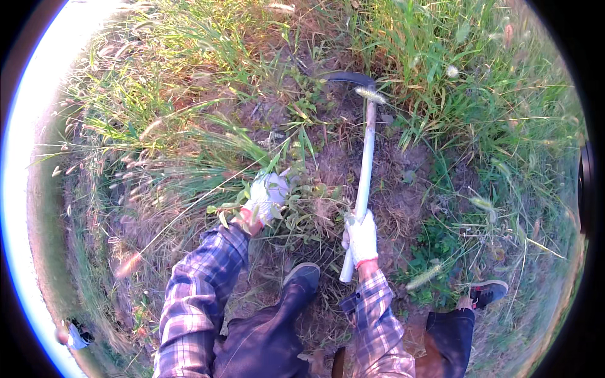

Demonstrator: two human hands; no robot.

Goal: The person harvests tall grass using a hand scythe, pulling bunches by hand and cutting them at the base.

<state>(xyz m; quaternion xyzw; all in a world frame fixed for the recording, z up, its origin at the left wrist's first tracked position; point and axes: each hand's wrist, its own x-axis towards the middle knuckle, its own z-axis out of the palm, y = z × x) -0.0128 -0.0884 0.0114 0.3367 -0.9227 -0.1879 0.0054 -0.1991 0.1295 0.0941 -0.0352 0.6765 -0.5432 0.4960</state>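
Left of centre, grass point(253, 150) is clasped by the curled left hand point(268, 194); below centre, a sickle point(365, 165) is held upright by the closed right hand point(361, 238).

White gloves point(361, 236) with narrow red cuffs point(249, 222), plaid sleeves point(198, 286) in purple-blue and white, dark trousers point(265, 340), dark shoes point(488, 292) with pale edges

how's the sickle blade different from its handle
The blade is dark and strongly curved; the handle is pale and nearly straight. The blade looks shorter, the handle longer. The blade is clear of both hands; the right hand holds the handle. Both are parts of one sickle.
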